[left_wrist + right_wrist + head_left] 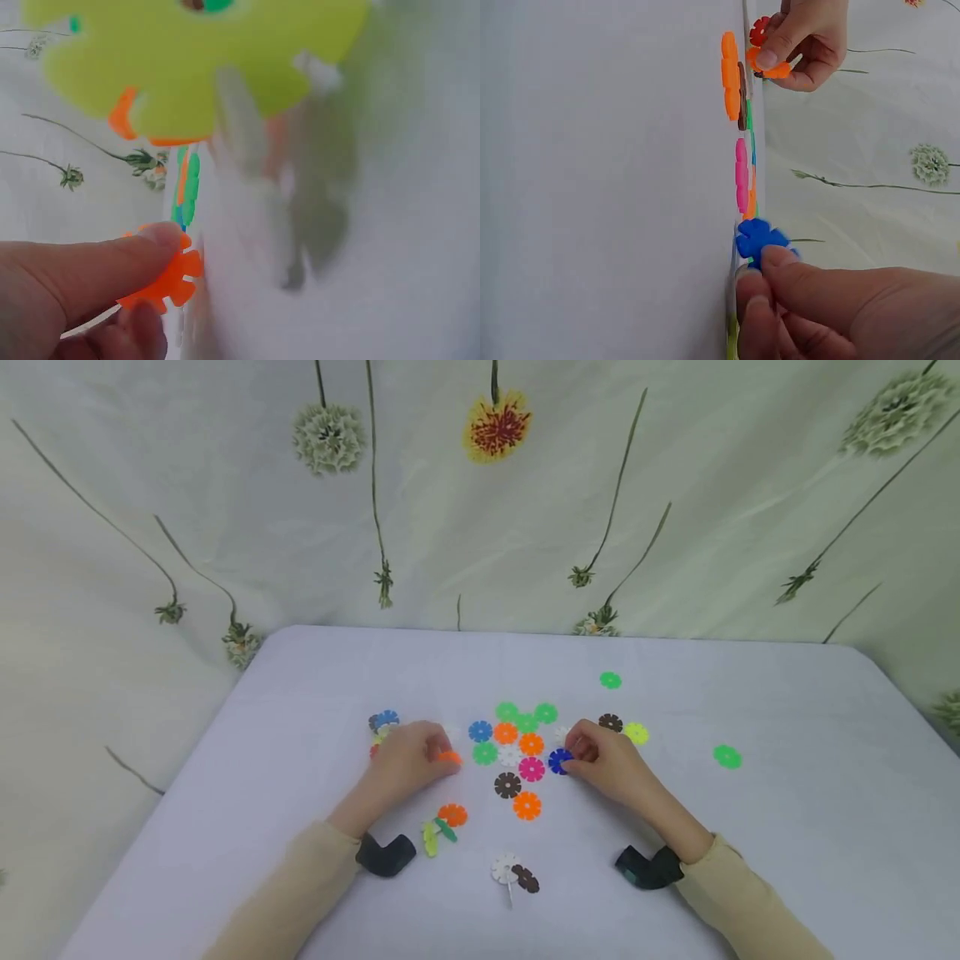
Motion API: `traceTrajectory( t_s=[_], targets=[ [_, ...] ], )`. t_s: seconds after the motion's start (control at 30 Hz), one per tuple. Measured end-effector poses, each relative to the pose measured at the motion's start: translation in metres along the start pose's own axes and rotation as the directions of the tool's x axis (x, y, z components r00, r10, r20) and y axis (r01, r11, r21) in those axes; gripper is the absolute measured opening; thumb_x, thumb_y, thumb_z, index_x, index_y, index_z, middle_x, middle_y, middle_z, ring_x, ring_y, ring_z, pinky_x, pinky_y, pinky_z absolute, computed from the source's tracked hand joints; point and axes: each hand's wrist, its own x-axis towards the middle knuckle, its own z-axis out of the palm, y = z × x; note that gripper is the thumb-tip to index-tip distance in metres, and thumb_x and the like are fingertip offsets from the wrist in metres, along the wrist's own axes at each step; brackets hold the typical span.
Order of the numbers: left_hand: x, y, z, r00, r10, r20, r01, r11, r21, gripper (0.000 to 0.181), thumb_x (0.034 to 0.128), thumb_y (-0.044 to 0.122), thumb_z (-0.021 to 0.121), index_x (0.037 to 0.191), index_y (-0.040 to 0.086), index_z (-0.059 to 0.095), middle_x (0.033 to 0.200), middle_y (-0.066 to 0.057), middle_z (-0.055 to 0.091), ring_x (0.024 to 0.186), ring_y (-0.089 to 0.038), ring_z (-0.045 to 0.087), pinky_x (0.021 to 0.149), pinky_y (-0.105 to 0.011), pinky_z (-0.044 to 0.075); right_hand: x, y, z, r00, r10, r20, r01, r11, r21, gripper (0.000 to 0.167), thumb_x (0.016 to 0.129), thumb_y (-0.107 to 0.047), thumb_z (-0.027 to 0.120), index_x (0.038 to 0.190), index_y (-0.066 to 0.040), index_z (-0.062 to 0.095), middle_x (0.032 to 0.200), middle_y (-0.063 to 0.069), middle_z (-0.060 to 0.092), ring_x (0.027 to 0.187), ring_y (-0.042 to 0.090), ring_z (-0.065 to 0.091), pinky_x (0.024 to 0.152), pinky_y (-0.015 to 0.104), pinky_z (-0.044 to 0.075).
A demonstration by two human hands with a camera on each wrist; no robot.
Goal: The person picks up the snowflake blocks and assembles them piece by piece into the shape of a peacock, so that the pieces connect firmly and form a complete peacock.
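Nearest, at the lower left and lower right of the head view, come the left sleeve [288, 889] and right sleeve [750, 902], with a black piece at each cuff. At bottom centre a white disc [506, 867] and a brown disc [528, 879] stand together, tilted. Higher and left of these, a lime disc [430, 839] and a green disc [446, 830] lean near a flat-looking orange disc [452, 815]; whether all three touch, I cannot tell.

Left of centre, the left hand [408, 753] has curled fingers and pinches the held orange disc [450, 759] between thumb and fingers. Right of centre, the right hand [611, 760] pinches the blue disc [558, 761] by its edge, thumb against fingers.

Between the hands, at frame centre, lies a cluster of discs: orange, brown, a pink disc [532, 769], white, light blue and green. A small pile [387, 718] shows partly hidden behind the left hand. Farther right lies a lone green disc [727, 756]; beyond the right hand, a yellow disc [636, 733] sits beside another brown one. Farthest on the white table [337, 668] is one more green disc, before the flower-printed cloth [450, 527].
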Motion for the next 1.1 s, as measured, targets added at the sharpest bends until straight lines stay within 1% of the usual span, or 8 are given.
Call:
traceTrajectory(
  t_s=[0.07, 0.13, 0.2, 0.3, 0.43, 0.97, 1.03, 1.1],
  targets=[
    [-0.002, 0.001, -0.003, 1.000, 0.009, -0.003, -0.009, 0.997, -0.076, 0.012, 0.0790, 0.014, 0.076, 0.088, 0.010, 0.069, 0.080, 0.003, 0.062, 0.073, -0.016, 0.056, 0.064, -0.028, 0.049, -0.004, -0.003, 0.000, 1.000, -0.003, 0.007, 0.002, 0.994, 0.107, 0.015, 0.081, 0.001, 0.071, 0.094, 0.001, 0.063, 0.073, 0.003, 0.060, 0.063, 0.016, 0.060, 0.061, 0.025, 0.052],
    [-0.005, 0.003, -0.005, 0.998, -0.016, 0.060, 0.031, 0.962, -0.270, 0.014, 0.0821, 0.014, 0.073, 0.093, 0.006, 0.070, 0.086, -0.001, 0.065, 0.078, -0.018, 0.061, 0.071, -0.028, 0.052, -0.007, -0.007, 0.001, 0.999, -0.020, 0.029, 0.012, 0.966, 0.260, 0.014, 0.083, 0.004, 0.067, 0.096, 0.006, 0.063, 0.076, 0.009, 0.065, 0.066, 0.021, 0.066, 0.063, 0.027, 0.054],
    [-0.009, 0.008, -0.006, 0.987, -0.038, 0.156, 0.109, 0.871, -0.480, 0.023, 0.0841, 0.016, 0.071, 0.102, 0.002, 0.068, 0.091, -0.005, 0.067, 0.083, -0.020, 0.065, 0.076, -0.029, 0.052, -0.011, -0.014, 0.003, 0.997, -0.060, 0.043, 0.038, 0.918, 0.395, 0.013, 0.085, 0.007, 0.063, 0.097, 0.011, 0.062, 0.081, 0.016, 0.067, 0.072, 0.026, 0.068, 0.066, 0.031, 0.055],
    [-0.019, 0.018, -0.006, 0.947, -0.057, 0.316, 0.272, 0.665, -0.696, 0.039, 0.0861, 0.023, 0.069, 0.114, -0.002, 0.060, 0.103, -0.013, 0.065, 0.092, -0.024, 0.065, 0.083, -0.032, 0.050, -0.017, -0.027, 0.010, 0.989, -0.143, 0.020, 0.114, 0.859, 0.498, 0.011, 0.085, 0.009, 0.061, 0.096, 0.013, 0.062, 0.085, 0.020, 0.067, 0.077, 0.030, 0.068, 0.069, 0.036, 0.054],
    [-0.029, 0.031, -0.002, 0.922, -0.020, 0.388, 0.336, 0.543, -0.770, 0.046, 0.0869, 0.026, 0.068, 0.118, -0.005, 0.055, 0.110, -0.017, 0.060, 0.096, -0.026, 0.062, 0.088, -0.033, 0.047, -0.025, -0.040, 0.018, 0.973, -0.216, -0.077, 0.227, 0.859, 0.459, 0.011, 0.082, 0.009, 0.066, 0.093, 0.008, 0.066, 0.085, 0.014, 0.069, 0.077, 0.023, 0.068, 0.067, 0.033, 0.055],
    [-0.031, 0.045, 0.016, 0.919, -0.102, 0.380, 0.377, 0.509, -0.774, 0.024, 0.0897, 0.011, 0.064, 0.103, -0.008, 0.059, 0.089, -0.013, 0.064, 0.081, -0.023, 0.065, 0.079, -0.027, 0.051, -0.030, -0.046, 0.031, 0.894, -0.378, -0.240, 0.424, 0.887, 0.183, 0.018, 0.075, 0.012, 0.071, 0.089, 0.002, 0.071, 0.081, 0.005, 0.069, 0.072, 0.013, 0.067, 0.063, 0.024, 0.054],
    [-0.030, 0.044, 0.017, 0.923, -0.105, 0.371, 0.370, 0.509, -0.777, 0.022, 0.0900, 0.010, 0.063, 0.102, -0.009, 0.059, 0.087, -0.012, 0.064, 0.080, -0.022, 0.065, 0.078, -0.027, 0.051, -0.029, -0.046, 0.032, 0.894, -0.378, -0.240, 0.421, 0.891, 0.167, 0.018, 0.075, 0.012, 0.071, 0.089, 0.001, 0.071, 0.081, 0.005, 0.069, 0.072, 0.013, 0.067, 0.063, 0.023, 0.054],
    [-0.030, 0.045, 0.015, 0.928, -0.106, 0.358, 0.360, 0.507, -0.783, 0.021, 0.0905, 0.009, 0.062, 0.102, -0.008, 0.059, 0.089, -0.013, 0.064, 0.080, -0.022, 0.065, 0.079, -0.027, 0.051, -0.026, -0.047, 0.031, 0.922, -0.328, -0.204, 0.371, 0.898, 0.235, 0.016, 0.077, 0.009, 0.070, 0.091, 0.001, 0.071, 0.082, 0.006, 0.069, 0.073, 0.015, 0.067, 0.065, 0.025, 0.054]
  ],
)
